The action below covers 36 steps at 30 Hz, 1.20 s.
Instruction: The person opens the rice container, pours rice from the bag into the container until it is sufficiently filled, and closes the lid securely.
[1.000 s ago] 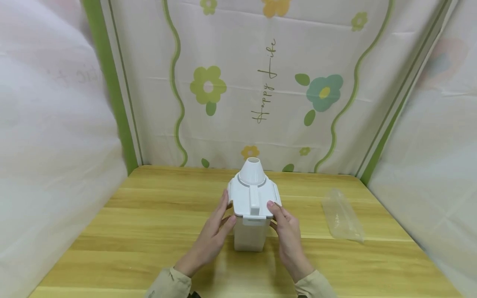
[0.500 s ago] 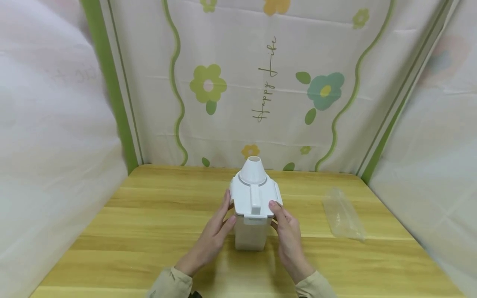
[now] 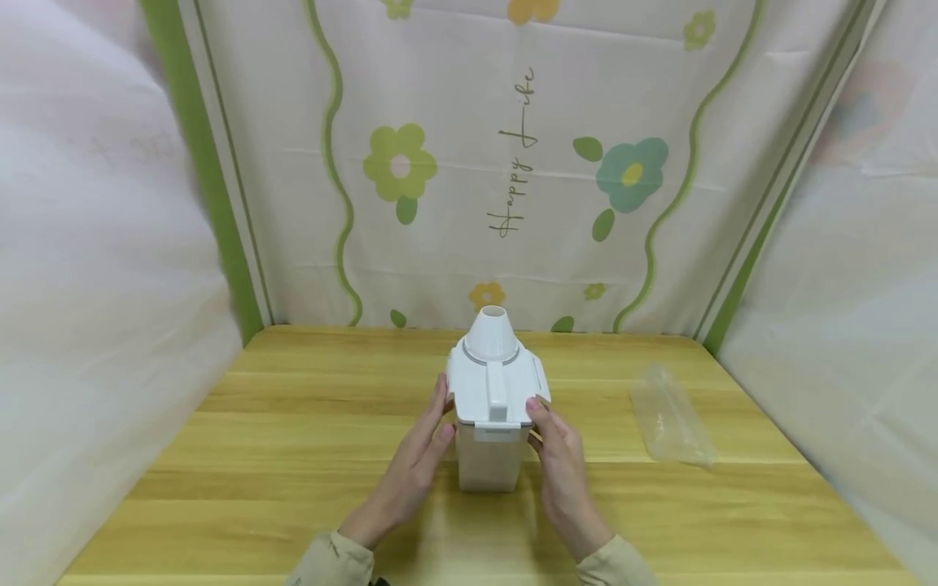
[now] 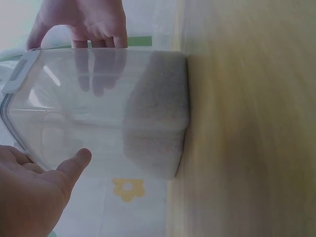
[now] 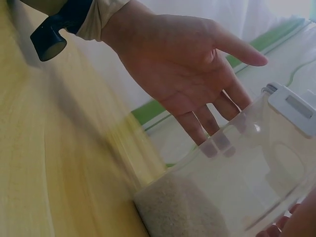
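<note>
A clear plastic grain storage container [image 3: 487,464] stands upright on the table, with a white lid [image 3: 472,389] on it. A white cone-shaped cap [image 3: 492,336] rises from the far part of the lid. Pale rice-like grains [image 4: 158,108] fill the container's lower part in the left wrist view. My left hand [image 3: 406,476] lies along the container's left side, fingers and thumb extended. On the other side, my right hand [image 3: 563,472] has its fairly straight fingers against the wall, thumb near the lid's right edge. Part of the left fingers is hidden behind the container.
A flat clear plastic bag [image 3: 670,419] lies on the wooden table [image 3: 293,439] to the right. Pale printed fabric [image 3: 454,122] hangs behind the table, and white cloth walls flank both sides.
The whole head view shifts slightly leftward. Both hands stay beside the container, which remains in place on the table; little else differs.
</note>
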Each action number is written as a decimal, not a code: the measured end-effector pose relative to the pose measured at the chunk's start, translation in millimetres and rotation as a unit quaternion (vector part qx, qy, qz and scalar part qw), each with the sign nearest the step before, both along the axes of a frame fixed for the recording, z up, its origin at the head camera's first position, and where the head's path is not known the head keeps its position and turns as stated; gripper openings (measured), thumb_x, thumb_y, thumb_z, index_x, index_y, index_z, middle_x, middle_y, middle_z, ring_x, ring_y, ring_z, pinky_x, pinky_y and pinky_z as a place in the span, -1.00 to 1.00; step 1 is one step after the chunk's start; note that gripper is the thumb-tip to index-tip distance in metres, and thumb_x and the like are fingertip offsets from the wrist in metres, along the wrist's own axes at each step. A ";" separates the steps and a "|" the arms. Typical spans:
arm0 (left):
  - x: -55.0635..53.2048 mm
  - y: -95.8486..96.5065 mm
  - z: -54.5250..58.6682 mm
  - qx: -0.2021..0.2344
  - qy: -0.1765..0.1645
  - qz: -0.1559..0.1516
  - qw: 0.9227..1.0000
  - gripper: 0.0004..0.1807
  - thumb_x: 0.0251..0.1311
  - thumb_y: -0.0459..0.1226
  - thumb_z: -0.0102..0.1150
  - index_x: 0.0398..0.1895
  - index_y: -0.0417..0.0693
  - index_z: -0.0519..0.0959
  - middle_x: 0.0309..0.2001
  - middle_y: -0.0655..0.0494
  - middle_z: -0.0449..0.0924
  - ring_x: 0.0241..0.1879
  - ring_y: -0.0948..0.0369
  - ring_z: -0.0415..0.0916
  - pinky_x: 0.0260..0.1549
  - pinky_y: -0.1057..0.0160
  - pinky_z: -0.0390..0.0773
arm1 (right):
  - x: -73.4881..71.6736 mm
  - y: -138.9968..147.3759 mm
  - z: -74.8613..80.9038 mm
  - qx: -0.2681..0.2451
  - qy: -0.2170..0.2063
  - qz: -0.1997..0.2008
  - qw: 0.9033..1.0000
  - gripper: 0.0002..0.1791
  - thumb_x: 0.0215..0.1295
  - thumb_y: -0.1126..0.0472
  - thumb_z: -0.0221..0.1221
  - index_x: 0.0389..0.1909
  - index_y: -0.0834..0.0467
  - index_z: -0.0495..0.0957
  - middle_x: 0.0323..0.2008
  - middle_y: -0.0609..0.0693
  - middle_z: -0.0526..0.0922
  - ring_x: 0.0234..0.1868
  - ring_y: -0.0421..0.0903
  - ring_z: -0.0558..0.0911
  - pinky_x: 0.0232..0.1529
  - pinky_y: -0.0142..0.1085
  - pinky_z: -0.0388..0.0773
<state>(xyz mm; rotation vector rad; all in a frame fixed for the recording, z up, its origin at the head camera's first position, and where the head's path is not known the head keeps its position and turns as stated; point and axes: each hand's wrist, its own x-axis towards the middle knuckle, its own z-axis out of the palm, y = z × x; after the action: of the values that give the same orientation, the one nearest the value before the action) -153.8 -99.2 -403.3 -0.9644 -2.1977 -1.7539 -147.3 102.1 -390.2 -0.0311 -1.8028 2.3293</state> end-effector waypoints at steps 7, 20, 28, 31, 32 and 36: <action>-0.3 1.6 -1.0 0.009 -0.006 -0.012 1.000 -0.40 0.58 -0.27 -0.46 0.57 -0.11 -0.29 0.57 0.05 -0.35 0.47 0.10 -0.09 0.29 -0.05 0.24 | 0.0 -0.9 -1.7 -0.002 0.005 -0.010 1.000 -0.56 0.46 0.05 0.09 0.04 0.38 0.56 -0.03 0.07 0.62 0.07 -0.05 0.52 0.13 -0.18 0.41; -0.1 6.4 -0.5 -0.002 -0.006 0.023 1.000 -0.41 0.58 -0.27 -0.47 0.57 -0.08 -0.26 0.56 0.10 -0.33 0.49 0.12 -0.17 0.38 0.01 -0.02 | -2.2 -1.3 -2.2 -0.014 0.019 -0.014 1.000 -0.65 0.44 0.08 0.12 -0.18 0.31 0.65 -0.02 0.10 0.60 0.13 -0.02 0.47 0.15 -0.14 0.39; 2.3 7.4 0.4 -0.008 0.000 0.047 0.999 -0.41 0.58 -0.27 -0.42 0.58 -0.03 -0.23 0.55 0.16 -0.28 0.46 0.13 -0.06 0.39 0.01 -0.08 | 0.5 -1.4 -2.6 -0.022 0.020 -0.011 1.000 -0.64 0.43 0.07 0.14 -0.27 0.32 0.67 0.20 0.12 0.51 0.30 -0.10 0.36 0.27 -0.12 0.33; 2.3 7.5 0.2 -0.013 0.000 0.055 0.998 -0.40 0.58 -0.27 -0.40 0.58 -0.02 -0.22 0.55 0.20 -0.27 0.45 0.14 -0.03 0.40 0.02 -0.08 | 1.0 -1.8 -2.8 -0.029 0.023 -0.012 0.999 -0.65 0.44 0.09 0.13 -0.25 0.34 0.67 0.24 0.17 0.47 0.32 -0.07 0.33 0.30 -0.08 0.30; 2.5 7.5 0.1 -0.014 -0.001 0.056 0.998 -0.40 0.58 -0.27 -0.39 0.58 -0.02 -0.22 0.55 0.20 -0.27 0.45 0.15 -0.02 0.40 0.02 -0.08 | 1.3 -2.0 -2.8 -0.029 0.023 -0.013 0.999 -0.65 0.44 0.10 0.13 -0.25 0.35 0.67 0.25 0.17 0.46 0.33 -0.07 0.33 0.29 -0.08 0.31; 2.8 7.6 -1.0 -0.015 -0.003 0.058 0.998 -0.40 0.58 -0.27 -0.39 0.58 0.00 -0.23 0.55 0.19 -0.27 0.45 0.15 -0.04 0.40 0.01 -0.09 | 2.2 -3.1 -2.7 -0.026 0.025 -0.016 0.999 -0.64 0.44 0.10 0.12 -0.25 0.35 0.68 0.22 0.16 0.49 0.31 -0.07 0.36 0.28 -0.11 0.34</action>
<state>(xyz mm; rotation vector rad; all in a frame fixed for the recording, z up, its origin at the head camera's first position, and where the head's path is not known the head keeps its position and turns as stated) -151.0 -91.5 -404.3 -0.8200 -2.2420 -1.6791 -145.2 99.0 -392.9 -0.0080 -1.7066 2.3327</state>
